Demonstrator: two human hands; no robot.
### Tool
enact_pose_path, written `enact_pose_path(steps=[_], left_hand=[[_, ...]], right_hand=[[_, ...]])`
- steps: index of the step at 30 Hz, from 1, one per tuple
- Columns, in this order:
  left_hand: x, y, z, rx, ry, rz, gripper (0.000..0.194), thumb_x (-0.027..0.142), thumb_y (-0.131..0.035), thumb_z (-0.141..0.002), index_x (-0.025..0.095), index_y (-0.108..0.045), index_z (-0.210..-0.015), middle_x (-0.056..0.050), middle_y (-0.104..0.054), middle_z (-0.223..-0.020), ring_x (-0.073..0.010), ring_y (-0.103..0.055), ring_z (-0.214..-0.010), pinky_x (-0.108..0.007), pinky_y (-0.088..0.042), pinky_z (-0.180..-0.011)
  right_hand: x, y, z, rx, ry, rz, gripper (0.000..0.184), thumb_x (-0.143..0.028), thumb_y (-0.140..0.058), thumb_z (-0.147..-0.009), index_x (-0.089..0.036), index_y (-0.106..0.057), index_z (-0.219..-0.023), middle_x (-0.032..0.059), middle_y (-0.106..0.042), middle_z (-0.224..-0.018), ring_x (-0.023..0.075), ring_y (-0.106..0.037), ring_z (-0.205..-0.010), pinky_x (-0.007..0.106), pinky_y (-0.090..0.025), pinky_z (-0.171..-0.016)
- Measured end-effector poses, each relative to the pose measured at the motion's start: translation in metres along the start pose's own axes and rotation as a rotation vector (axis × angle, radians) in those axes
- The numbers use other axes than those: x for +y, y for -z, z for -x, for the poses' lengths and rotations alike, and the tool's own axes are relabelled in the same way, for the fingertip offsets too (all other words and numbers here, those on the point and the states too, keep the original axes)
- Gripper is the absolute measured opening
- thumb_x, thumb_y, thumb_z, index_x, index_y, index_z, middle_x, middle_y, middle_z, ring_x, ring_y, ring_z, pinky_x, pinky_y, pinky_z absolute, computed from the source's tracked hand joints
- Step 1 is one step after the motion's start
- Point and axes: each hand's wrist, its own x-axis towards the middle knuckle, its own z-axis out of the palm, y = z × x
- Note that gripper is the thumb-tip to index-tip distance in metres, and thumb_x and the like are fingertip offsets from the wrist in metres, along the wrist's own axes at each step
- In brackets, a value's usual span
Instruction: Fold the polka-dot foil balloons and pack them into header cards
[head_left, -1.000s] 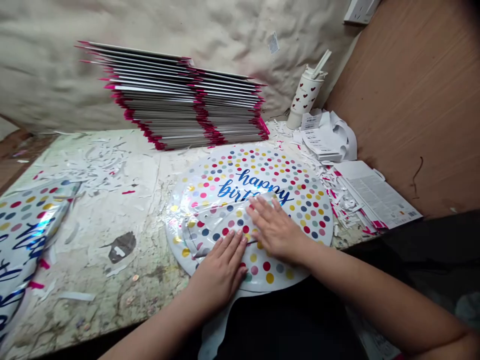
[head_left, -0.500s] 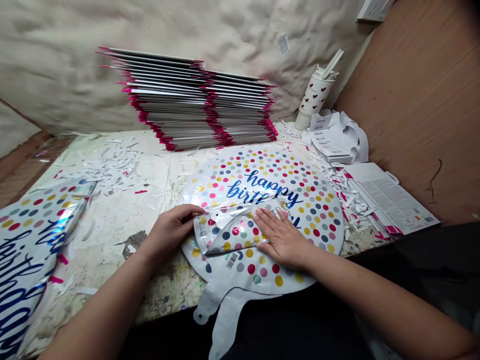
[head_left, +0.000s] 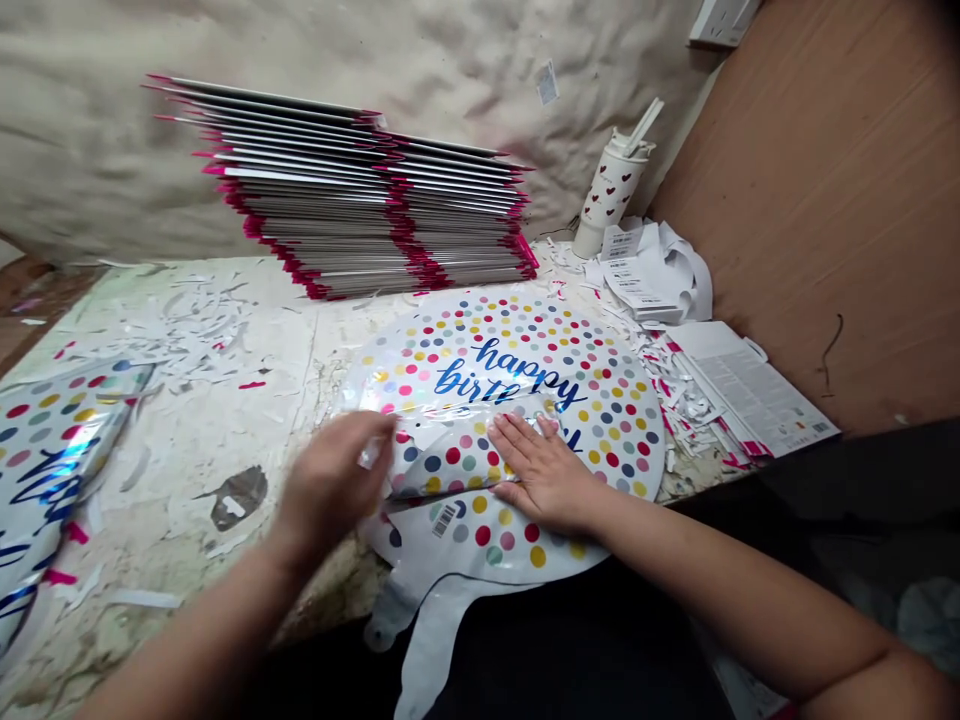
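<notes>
A flat, round foil balloon [head_left: 607, 425] lies near the front edge of the counter [head_left: 289, 345], its blue "happy" line slanting down to the right, letter tops facing the wall. Two pale tails [head_left: 429, 640] run off it toward the person and hang past the edge. Over its middle sits a folded dotted piece [head_left: 454, 460], shiny and creased, with its long axis running left to right and tilting up slightly at the right end; one barcode label [head_left: 444, 520] shows just below it. The right hand [head_left: 540, 475] rests flat on the right part of this fold, fingers spread, grasping nothing. At its left end is the left hand [head_left: 334, 480], fingers curled but blurred, so I can't tell whether that grip is closed on the film. One more dotted foil sheet [head_left: 45, 480] lies at the far left. Behind stands one leaning stack [head_left: 352, 200] of thin, pink-edged card pieces, too many to count, and beside it one white tumbler [head_left: 611, 195] with hearts. Curly paper shreds [head_left: 195, 330] litter the worn, stained surface.
</notes>
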Motion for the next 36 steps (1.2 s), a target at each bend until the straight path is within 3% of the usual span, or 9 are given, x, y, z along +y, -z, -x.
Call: enact_pose_path(steps=[4,8,13,16,19,22,27,31,36], left_hand=[[0.063,-0.034,0.014,-0.228,-0.399,-0.054,0.031,0.015,-0.039,-0.086,0.007,-0.058,-0.108,-0.019,-0.063,-0.111,-0.0263,-0.058,-0.107,-0.037,-0.047,-0.092],[0.075,-0.045,0.02,-0.299,-0.351,-0.106,0.034,0.02,-0.036,-0.087,0.007,-0.057,-0.111,-0.019,-0.062,-0.112,-0.028,-0.057,-0.109,-0.04,-0.048,-0.092],[0.077,-0.034,0.008,-0.356,-0.193,-0.175,0.039,0.028,-0.044,-0.082,0.005,-0.058,-0.11,-0.023,-0.062,-0.11,-0.0307,-0.061,-0.102,-0.039,-0.053,-0.081],[0.077,-0.032,0.0,-0.428,-0.118,-0.242,0.043,0.011,-0.042,-0.077,0.002,-0.054,-0.117,-0.024,-0.061,-0.112,-0.0289,-0.062,-0.1,-0.036,-0.053,-0.079],[0.073,-0.04,-0.005,-0.387,-0.215,-0.144,0.045,0.01,-0.037,-0.081,0.007,-0.05,-0.124,-0.019,-0.057,-0.122,-0.025,-0.059,-0.107,-0.033,-0.051,-0.085],[0.077,-0.058,-0.009,-0.361,-0.413,0.013,0.045,0.017,-0.034,-0.087,0.013,-0.044,-0.131,-0.014,-0.053,-0.129,-0.024,-0.052,-0.117,-0.034,-0.048,-0.091],[0.098,-0.077,-0.013,-0.445,-0.621,0.092,0.045,0.012,-0.038,-0.085,0.009,-0.044,-0.13,-0.017,-0.049,-0.132,-0.0278,-0.043,-0.125,-0.04,-0.042,-0.099],[0.101,-0.067,0.001,-0.32,-0.687,0.102,0.039,0.01,-0.038,-0.085,0.008,-0.054,-0.12,-0.016,-0.061,-0.117,-0.0279,-0.056,-0.11,-0.042,-0.047,-0.092],[0.095,-0.052,-0.004,-0.461,-0.202,0.415,0.028,0.019,-0.044,-0.085,0.021,-0.066,-0.102,-0.006,-0.07,-0.097,-0.0197,-0.064,-0.087,-0.031,-0.053,-0.077]], right_hand=[[0.0,0.009,0.008,0.105,0.047,0.061,0.061,-0.046,-0.035,-0.091,-0.013,-0.025,-0.142,0.0109,-0.02,-0.149,0.0277,-0.019,-0.136,0.05,-0.023,-0.108],[0.01,0.026,0.016,0.189,0.096,0.228,0.042,-0.014,-0.038,-0.089,-0.013,-0.044,-0.13,0.0186,-0.037,-0.14,0.0332,-0.035,-0.128,0.054,-0.032,-0.1],[0.005,0.044,0.031,0.303,0.246,0.314,0.031,-0.01,-0.033,-0.09,-0.013,-0.063,-0.097,0.0145,-0.066,-0.1,0.0276,-0.054,-0.111,0.051,-0.032,-0.102],[-0.003,0.043,0.052,0.506,0.452,0.199,0.029,-0.013,-0.041,-0.089,-0.02,-0.057,-0.113,0.0082,-0.065,-0.106,0.0234,-0.049,-0.118,0.047,-0.026,-0.108],[0.01,0.029,0.071,0.658,0.124,-0.03,0.066,-0.023,-0.052,-0.085,-0.024,-0.019,-0.142,0.0107,-0.039,-0.14,0.0246,-0.026,-0.135,0.047,-0.028,-0.108],[0.035,0.015,0.079,0.584,-0.203,-0.145,0.09,-0.033,-0.054,-0.083,-0.013,0.009,-0.144,0.0183,-0.014,-0.149,0.0271,-0.012,-0.138,0.047,-0.032,-0.106],[0.052,0.01,0.089,0.318,0.271,-0.014,0.045,-0.013,-0.037,-0.092,-0.025,-0.037,-0.136,0.0076,-0.05,-0.133,0.0188,-0.036,-0.129,0.046,-0.027,-0.108],[0.052,0.018,0.095,0.172,0.286,-0.158,0.033,-0.015,-0.038,-0.092,-0.021,-0.059,-0.116,0.0061,-0.06,-0.121,0.0175,-0.052,-0.117,0.038,-0.038,-0.101],[0.056,0.031,0.084,0.044,-0.04,-0.661,0.023,-0.021,-0.057,-0.081,-0.02,-0.066,-0.102,0.0047,-0.069,-0.103,0.0188,-0.063,-0.097,0.033,-0.047,-0.086]])
